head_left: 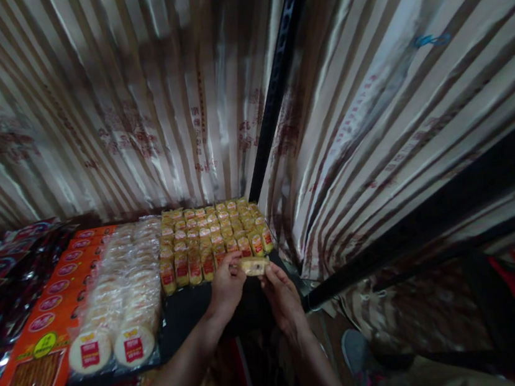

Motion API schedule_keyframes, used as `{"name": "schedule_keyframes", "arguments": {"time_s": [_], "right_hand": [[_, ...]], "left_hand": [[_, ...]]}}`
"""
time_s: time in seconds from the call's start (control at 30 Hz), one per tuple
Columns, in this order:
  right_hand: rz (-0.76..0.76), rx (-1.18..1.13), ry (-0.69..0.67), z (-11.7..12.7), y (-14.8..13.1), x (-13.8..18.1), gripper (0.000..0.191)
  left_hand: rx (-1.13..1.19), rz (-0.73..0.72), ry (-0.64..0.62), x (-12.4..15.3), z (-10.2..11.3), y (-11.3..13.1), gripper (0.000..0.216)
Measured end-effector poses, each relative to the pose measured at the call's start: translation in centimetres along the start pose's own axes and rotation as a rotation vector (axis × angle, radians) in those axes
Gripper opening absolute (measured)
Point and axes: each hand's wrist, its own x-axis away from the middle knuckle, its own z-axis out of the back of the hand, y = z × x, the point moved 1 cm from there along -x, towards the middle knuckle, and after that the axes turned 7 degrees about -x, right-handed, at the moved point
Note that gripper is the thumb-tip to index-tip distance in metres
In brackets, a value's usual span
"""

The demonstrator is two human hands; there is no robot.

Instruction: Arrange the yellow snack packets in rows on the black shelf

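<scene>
Between my two hands is a small wrapped snack point(254, 266), pale yellow with a dark spot on the side facing me. My left hand point(228, 281) pinches its left end, and my right hand point(279, 287) grips the right end. Just beyond my hands stand several rows of small gold-wrapped snacks point(207, 263) with red labels, packed upright on the dark shelf point(185, 314). The snack is held level, above the shelf's front edge.
Clear packs of round white crackers point(134, 346) lie left of the gold rows, then orange snack packets point(46, 344) and dark shiny packets point(0, 312). A black metal post point(277, 81) rises behind. Striped sheeting point(157, 105) hangs around. A shoe point(358, 356) shows at lower right.
</scene>
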Motion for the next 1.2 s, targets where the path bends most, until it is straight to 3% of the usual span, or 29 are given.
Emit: {"name": "schedule_keyframes", "arguments": {"time_s": [0.2,0.33,0.53,0.67,0.77,0.9,1.03,1.2], "right_hand": [[-0.043,-0.097,-0.081,0.4,-0.7,0.3,0.037],[-0.016,-0.078,-0.104,0.2,-1.2,0.3,0.041],[-0.003,-0.041,-0.087,0.5,-1.1,-0.1,0.05],[0.003,-0.047,-0.109,0.5,-1.1,-0.3,0.051],[0.009,-0.055,-0.11,0.2,-1.3,-0.4,0.05],[0.056,-0.042,-0.068,0.2,-0.9,-0.6,0.046],[0.154,0.113,0.009,1.7,0.5,-1.0,0.041],[0.526,0.651,0.034,2.9,0.8,-1.4,0.034]], "left_hand": [[-0.243,-0.389,-0.067,0.1,0.3,0.2,0.034],[-0.336,-0.511,-0.056,1.4,-0.4,-0.8,0.036],[-0.347,-0.48,-0.046,2.1,-1.0,-2.0,0.038],[-0.201,-0.413,-0.099,1.8,-1.2,-1.9,0.024],[-0.07,-0.195,-0.082,1.5,-1.8,-2.0,0.02],[0.118,0.089,-0.109,1.1,-2.5,-2.1,0.032],[-0.064,-0.031,-0.046,0.3,-2.3,-1.4,0.034],[-0.311,-0.294,-0.018,-1.8,-2.4,0.2,0.049]]}}
